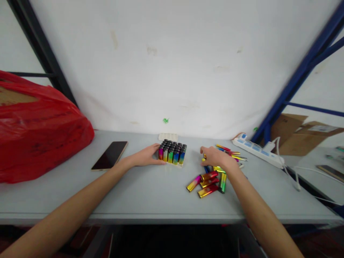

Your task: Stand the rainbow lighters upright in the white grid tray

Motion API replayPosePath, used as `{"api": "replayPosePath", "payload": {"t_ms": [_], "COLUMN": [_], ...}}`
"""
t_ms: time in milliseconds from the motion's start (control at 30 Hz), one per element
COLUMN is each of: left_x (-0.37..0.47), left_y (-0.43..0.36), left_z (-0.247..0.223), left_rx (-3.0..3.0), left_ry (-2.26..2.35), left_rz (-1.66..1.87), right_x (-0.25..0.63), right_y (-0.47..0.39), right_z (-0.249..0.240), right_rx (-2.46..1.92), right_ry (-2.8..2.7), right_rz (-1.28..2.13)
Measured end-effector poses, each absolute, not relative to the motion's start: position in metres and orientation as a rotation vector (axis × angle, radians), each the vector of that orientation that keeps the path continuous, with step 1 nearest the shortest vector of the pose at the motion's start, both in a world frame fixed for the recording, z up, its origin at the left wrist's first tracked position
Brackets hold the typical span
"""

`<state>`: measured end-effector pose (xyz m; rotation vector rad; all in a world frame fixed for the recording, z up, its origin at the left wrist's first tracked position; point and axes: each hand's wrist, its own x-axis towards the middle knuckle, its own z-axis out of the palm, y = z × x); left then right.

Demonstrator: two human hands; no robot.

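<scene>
Table [139, 195]: grey surface, seen by me from afar through the head camera and carrying all the work. Red plastic bag [51, 138]: bulky, at the table's left end, apart from the work. Power strip [258, 151]: white, toward the right rear. Smartphone [109, 157]: dark screen up, left of the left hand. Left hand [146, 156]: I see its fingers and thumb gripping the left side of the lighter tray. Right hand [216, 157]: over the loose pile, fingers curled; I cannot tell whether they close on a lighter. Lighter tray [180, 165]: white, at the table's middle, packed with upright lighters [170, 154], black tops uppermost, five across the front row. I judge this filled block to be the completed portion, though I cannot make out any vacant places. Loose lighters [208, 191]: metallic red, gold, green and magenta, lying on their sides near and beneath the right hand; I take these to be the portion not yet stood up.
</scene>
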<state>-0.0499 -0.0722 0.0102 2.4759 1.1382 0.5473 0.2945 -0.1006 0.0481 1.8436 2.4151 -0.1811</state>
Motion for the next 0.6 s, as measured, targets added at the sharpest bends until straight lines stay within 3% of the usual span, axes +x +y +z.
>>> {"api": "replayPosePath", "payload": {"t_ms": [333,533,600], "left_x": [-0.051,-0.051,-0.051], "left_y": [-0.069,-0.069,-0.07], "left_z": [0.007,0.007,0.007], "left_rx": [2.5,2.497,2.499], "left_ry": [1.108,1.12,1.113], "left_rz": [0.549,0.537,0.541], "right_x": [0.281,0.273,0.27], "right_y": [-0.076,-0.075,-0.078], "right_z": [0.037,0.024,0.027], "right_rx": [1.831,1.819,1.831], "right_ry": [2.943,3.089,3.072], "right_rz": [-0.342,-1.209,-1.207]}}
